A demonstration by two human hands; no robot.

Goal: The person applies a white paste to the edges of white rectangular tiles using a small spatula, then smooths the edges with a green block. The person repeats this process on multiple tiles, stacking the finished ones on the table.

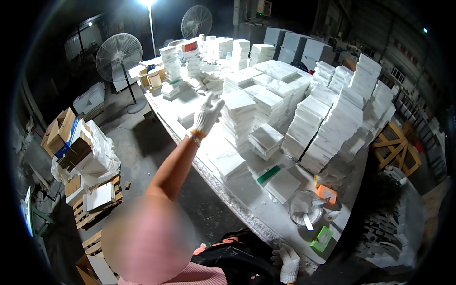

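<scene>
My left hand (207, 115), in a white knitted glove, reaches far over the table beside a tall stack of white marble-look tiles (238, 111). Its fingers are stretched apart and I see nothing held in them. Low in the view, my right hand (287, 264), also gloved, hangs by the table's near edge with its fingers loosely apart and nothing visible in them. On the table near it stand a green box (322, 239) and a clear bowl (297, 217) of white paste with a white-bladed scraper (308, 222) in it. A green strip (269, 174) lies by a single tile (283, 185).
More tile stacks (327, 128) fill the table's (228, 197) middle and right side. An orange box (327, 194) and a brush (330, 179) lie past the bowl. Left on the floor are a pedestal fan (118, 54), cartons (64, 133) and wooden pallets (95, 244). A wooden crate (396, 149) stands right.
</scene>
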